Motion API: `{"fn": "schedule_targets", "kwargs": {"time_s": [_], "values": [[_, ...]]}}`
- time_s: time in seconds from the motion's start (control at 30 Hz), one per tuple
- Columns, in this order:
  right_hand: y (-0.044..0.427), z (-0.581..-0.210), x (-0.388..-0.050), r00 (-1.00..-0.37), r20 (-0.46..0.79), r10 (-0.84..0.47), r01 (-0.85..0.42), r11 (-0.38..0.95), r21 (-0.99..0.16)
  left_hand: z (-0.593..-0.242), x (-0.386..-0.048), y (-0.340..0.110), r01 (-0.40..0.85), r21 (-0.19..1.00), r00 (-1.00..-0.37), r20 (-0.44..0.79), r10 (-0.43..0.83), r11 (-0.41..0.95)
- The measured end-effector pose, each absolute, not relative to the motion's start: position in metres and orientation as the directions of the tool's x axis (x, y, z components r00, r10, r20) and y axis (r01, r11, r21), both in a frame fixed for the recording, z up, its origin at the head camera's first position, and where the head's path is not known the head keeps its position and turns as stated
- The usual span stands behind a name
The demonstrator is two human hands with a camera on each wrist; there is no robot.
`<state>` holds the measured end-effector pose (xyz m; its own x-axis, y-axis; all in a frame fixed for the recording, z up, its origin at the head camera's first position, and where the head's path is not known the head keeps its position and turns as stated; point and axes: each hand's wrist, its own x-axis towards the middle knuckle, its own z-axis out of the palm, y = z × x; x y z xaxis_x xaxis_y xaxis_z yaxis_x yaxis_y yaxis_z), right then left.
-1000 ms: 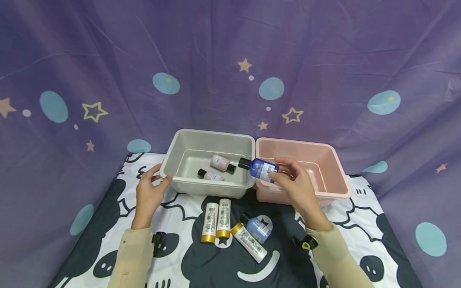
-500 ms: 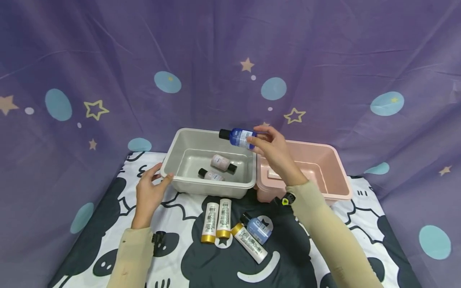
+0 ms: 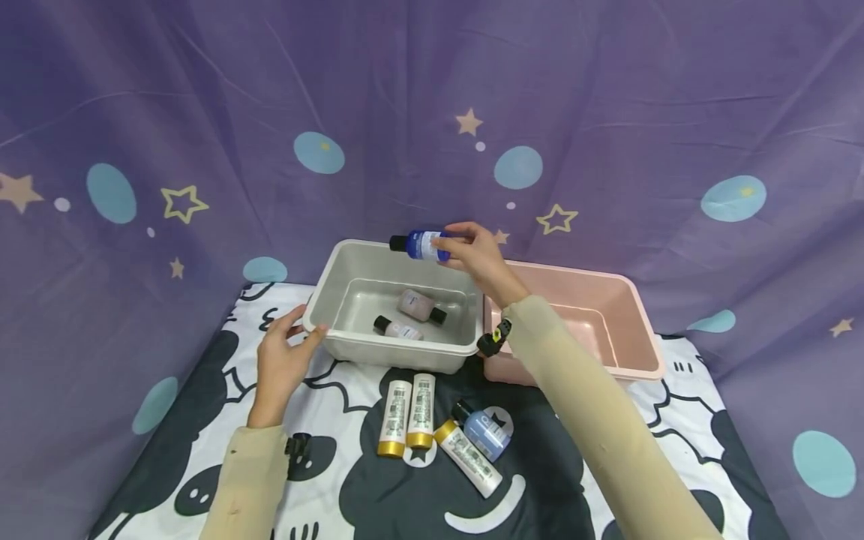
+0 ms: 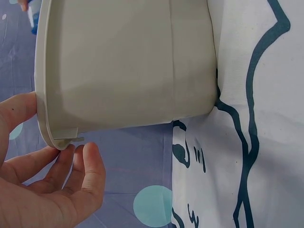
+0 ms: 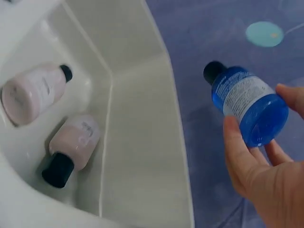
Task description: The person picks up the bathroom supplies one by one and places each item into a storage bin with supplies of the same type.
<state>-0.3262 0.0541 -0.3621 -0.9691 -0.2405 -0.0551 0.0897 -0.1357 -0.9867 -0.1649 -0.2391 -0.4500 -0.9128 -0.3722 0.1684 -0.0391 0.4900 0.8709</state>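
Right hand (image 3: 481, 259), with thumb and fingers closed around a dark blue bottle (image 3: 418, 244), raised sideways near the far rim of a grey bin (image 3: 388, 351), black cap toward the left. Left hand (image 3: 282, 367) at the bin's near left corner, gripping the rim between thumb and fingers. Between the hands, inside the grey bin, two pale pink bottles (image 3: 416, 304) with black caps, lying down. Right of the right hand, beside the grey bin, a pink bin (image 3: 624, 315). On the near side of both hands, three white tubes (image 3: 469, 459) with gold caps and a lighter blue bottle (image 3: 487, 435), lying on a black-and-white cloth (image 3: 364, 495). Beyond the hands, a purple curtain (image 3: 405, 90) with stars.
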Motion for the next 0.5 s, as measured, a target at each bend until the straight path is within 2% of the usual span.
{"fn": "schedule_targets", "kwargs": {"time_s": [0.5], "values": [[0.032, -0.392, -0.351, -0.958, -0.113, -0.264, 0.109, 0.029, -0.994, -0.450, -0.163, -0.240, -0.035, 0.876, -0.912, 0.169, -0.373, 0.482]]}}
